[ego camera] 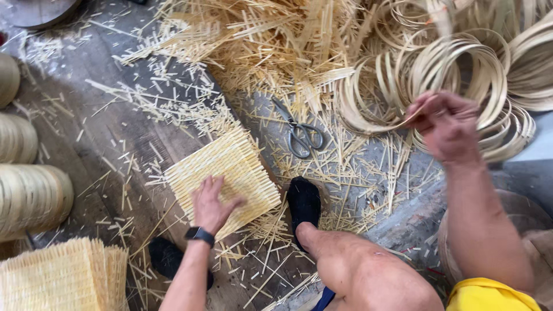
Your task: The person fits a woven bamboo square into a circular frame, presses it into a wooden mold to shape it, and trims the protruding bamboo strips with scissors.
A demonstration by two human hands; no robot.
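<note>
Woven mat point(222, 173) is made, flat under the open left hand point(210, 204); right hand point(446, 124) pinches 1 bamboo hoop point(397, 118); no hoop fitted yet.

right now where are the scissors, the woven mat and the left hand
scissors point(300, 133), head view, on the pivot above the handles
woven mat point(230, 164), head view, on its bare middle
left hand point(211, 203), head view, on the back of the hand
</note>
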